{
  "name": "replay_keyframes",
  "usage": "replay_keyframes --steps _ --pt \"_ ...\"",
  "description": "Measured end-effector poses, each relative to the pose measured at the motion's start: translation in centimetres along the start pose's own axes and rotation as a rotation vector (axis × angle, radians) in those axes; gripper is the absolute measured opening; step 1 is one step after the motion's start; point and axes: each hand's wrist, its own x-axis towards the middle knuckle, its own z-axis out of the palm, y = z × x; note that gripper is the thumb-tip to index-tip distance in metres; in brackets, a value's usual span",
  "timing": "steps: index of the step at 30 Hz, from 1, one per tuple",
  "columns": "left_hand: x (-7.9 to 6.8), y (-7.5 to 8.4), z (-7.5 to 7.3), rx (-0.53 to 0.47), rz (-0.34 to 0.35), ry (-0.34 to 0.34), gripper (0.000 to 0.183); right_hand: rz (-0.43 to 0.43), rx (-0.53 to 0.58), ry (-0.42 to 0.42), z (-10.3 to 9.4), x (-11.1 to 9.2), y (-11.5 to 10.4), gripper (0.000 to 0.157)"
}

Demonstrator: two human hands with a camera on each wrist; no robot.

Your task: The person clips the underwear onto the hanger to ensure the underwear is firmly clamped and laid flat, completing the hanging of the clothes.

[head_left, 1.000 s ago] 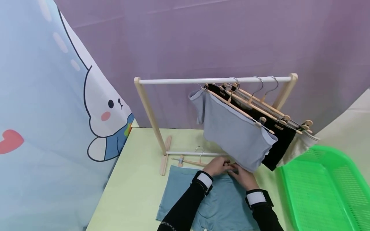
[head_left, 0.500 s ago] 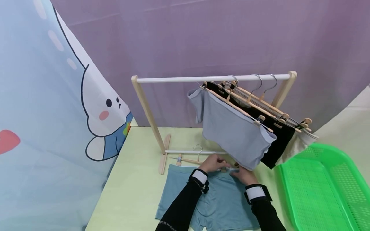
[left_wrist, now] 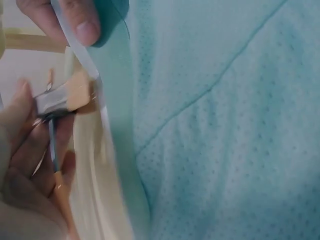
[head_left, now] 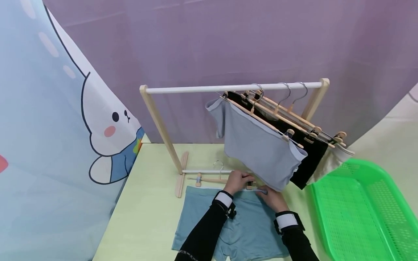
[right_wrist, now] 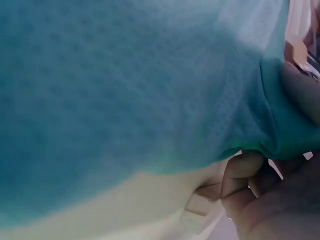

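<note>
Teal shorts [head_left: 248,221] lie flat on the table, waistband away from me. Behind the waistband lies a wooden clip hanger [head_left: 213,180], its hook pointing to the rack. My left hand [head_left: 237,183] pinches one of its clips [left_wrist: 65,97], whose wooden pad is right at the waistband's edge in the left wrist view. My right hand [head_left: 275,200] pinches the right end of the waistband [right_wrist: 272,105], with the thumb on top of the fabric. The hanger's other clip [head_left: 198,179] sits at its left end, next to the waistband's left part.
A rack with a white rail [head_left: 196,89] stands behind. Light grey-blue shorts [head_left: 254,137], a black garment [head_left: 307,163] and a beige one [head_left: 330,165] hang at its right, low over my right hand. A green basket [head_left: 356,214] stands at the right.
My left hand has drawn left, away from my right hand, with the clip now showing between them. My right hand stays at the waistband's right end. The head view has shifted slightly.
</note>
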Motion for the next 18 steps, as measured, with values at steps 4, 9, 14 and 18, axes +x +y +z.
replay_keyframes --steps 4,9,14,18 --pt "0.25 0.36 0.23 -0.054 0.017 0.076 0.027 0.0 0.025 0.019 0.11 -0.03 0.29 0.027" --pt "0.36 0.25 0.61 -0.05 0.074 0.119 0.025 -0.011 0.063 0.066 0.15 0.13 0.17 0.029" --pt "0.3 0.16 0.73 -0.054 0.103 0.14 0.023 -0.005 0.054 0.07 0.26 0.39 -0.02 0.029" --pt "0.26 0.31 0.66 -0.066 0.111 0.133 0.022 0.032 0.084 0.053 0.52 0.48 0.15 0.03"
